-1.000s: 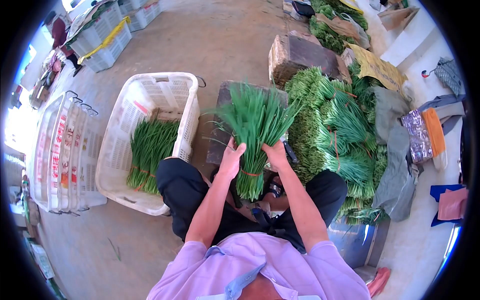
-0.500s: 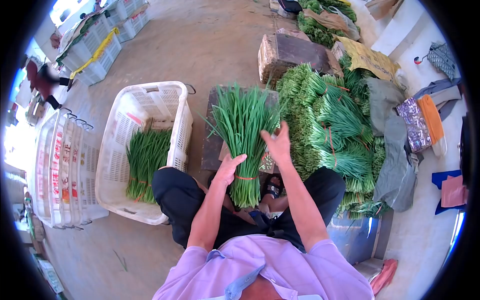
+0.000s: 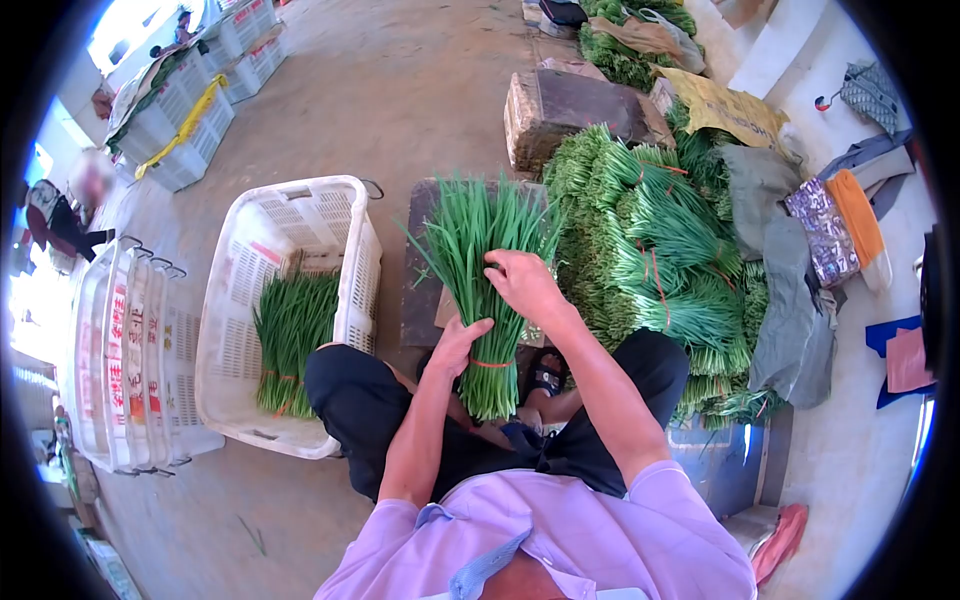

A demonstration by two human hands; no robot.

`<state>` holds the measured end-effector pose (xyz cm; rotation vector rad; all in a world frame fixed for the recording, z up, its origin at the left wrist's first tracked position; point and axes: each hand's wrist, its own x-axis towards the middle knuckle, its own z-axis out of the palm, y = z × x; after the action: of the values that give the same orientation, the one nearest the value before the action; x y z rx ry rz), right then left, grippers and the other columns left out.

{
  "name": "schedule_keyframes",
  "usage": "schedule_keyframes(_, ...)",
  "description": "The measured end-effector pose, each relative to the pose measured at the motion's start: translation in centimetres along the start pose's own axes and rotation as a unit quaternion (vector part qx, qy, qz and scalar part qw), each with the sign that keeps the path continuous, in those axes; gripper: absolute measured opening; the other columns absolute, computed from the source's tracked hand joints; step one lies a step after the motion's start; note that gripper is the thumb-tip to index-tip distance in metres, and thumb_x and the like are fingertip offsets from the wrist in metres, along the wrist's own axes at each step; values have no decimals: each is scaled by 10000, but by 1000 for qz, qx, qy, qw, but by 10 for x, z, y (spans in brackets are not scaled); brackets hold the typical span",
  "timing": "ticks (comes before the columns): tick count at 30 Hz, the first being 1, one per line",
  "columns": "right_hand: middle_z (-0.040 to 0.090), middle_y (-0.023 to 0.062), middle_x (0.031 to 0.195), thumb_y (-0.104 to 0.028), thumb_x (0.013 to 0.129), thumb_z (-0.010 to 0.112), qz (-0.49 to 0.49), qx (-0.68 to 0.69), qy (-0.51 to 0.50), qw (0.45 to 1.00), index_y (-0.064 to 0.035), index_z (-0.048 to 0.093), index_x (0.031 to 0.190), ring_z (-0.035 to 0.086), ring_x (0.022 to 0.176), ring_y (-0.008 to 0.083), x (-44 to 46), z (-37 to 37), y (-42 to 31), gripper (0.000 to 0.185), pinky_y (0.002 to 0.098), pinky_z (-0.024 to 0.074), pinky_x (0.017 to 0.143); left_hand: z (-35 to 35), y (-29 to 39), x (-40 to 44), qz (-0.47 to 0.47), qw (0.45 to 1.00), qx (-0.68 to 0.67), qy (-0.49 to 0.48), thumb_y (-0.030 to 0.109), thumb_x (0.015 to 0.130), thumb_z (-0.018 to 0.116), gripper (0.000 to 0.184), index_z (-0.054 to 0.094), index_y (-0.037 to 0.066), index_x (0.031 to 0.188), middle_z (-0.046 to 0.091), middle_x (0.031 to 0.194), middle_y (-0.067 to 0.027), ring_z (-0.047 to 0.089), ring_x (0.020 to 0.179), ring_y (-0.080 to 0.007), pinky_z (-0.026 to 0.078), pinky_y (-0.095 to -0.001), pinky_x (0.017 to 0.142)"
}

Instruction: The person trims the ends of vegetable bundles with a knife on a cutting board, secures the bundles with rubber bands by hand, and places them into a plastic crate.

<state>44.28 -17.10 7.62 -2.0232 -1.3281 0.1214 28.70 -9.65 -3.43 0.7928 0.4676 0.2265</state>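
A bunch of garlic chives (image 3: 490,392) stands upright between my knees, stems down and leaves fanned upward, with a red band round its lower part. My left hand (image 3: 457,345) is wrapped round the bunch from the left, just above the band. My right hand (image 3: 527,287) lies across the leaves higher up, its fingers curled and pinching at them; what exactly is between the fingertips is hidden. Behind the bunch is a low dark board (image 3: 422,290). To the left, a white plastic crate (image 3: 355,300) holds several banded bunches (image 3: 295,335).
A large pile of chives (image 3: 650,250) rises at right, partly under grey cloth (image 3: 790,320) and a yellow sack (image 3: 722,110). A dark-topped box (image 3: 590,105) stands beyond. Nested white crates (image 3: 130,360) are at far left; stacked crates (image 3: 190,120) and a person (image 3: 55,220) are behind them.
My right hand has moved left and in from the bunch's right side onto its leaves, its spread fingers now curled. My left hand keeps its hold. The view has shifted slightly.
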Motion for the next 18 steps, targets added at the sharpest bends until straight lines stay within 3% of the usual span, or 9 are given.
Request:
schedule_keyframes(2,707,188,916,-163,905,653,3,10,-15,1000,-34,699,1052,684,854,376,2,-6,-2,201,433,544,760,4,2,1,-21,1000,3,-9,120,891,720,426,587,-11,1274,691,1117,-90,694,961,-206,592,-379,850)
schedule_keyframes(5,705,177,907,-205,901,643,51,67,-50,995,-46,711,993,690,858,368,1,-9,-7,196,429,543,759,7,5,-4,-23,999,28,12,143,873,745,421,618,-15,1241,703,1077,-88,697,935,-203,596,-374,813)
schedule_keyframes(6,707,144,824,-181,916,652,81,100,-56,990,-34,710,979,689,701,286,0,-3,-2,170,381,538,658,9,12,-10,-31,998,57,9,161,862,741,442,621,-22,1246,697,1106,-105,688,936,-212,577,-366,844)
schedule_keyframes(7,656,77,709,-144,935,657,163,174,-85,968,-36,707,989,592,558,146,2,-4,-4,131,320,486,531,8,6,-7,-3,999,46,11,177,851,758,467,620,-23,1249,697,1112,-108,681,944,-206,567,-361,857)
schedule_keyframes(8,579,23,650,-111,943,655,202,218,-82,951,-39,685,1074,492,524,60,2,-6,-10,153,272,410,449,10,7,-6,21,999,24,1,164,834,775,524,595,-19,1291,689,1142,-105,672,977,-202,557,-361,885)
schedule_keyframes(10,582,40,619,-82,941,643,177,175,-81,965,-10,618,1193,511,452,90,3,-9,-17,264,272,384,393,6,2,-4,22,1000,-6,-20,125,823,782,643,511,-8,1391,660,1215,-105,663,1034,-199,550,-360,919)
schedule_keyframes(18,578,40,614,-89,964,620,202,220,-113,948,6,650,987,504,421,89,8,2,-12,102,254,370,378,4,11,-11,14,1000,21,-5,170,806,813,612,557,-14,1331,684,1149,-83,661,997,-175,555,-344,876)
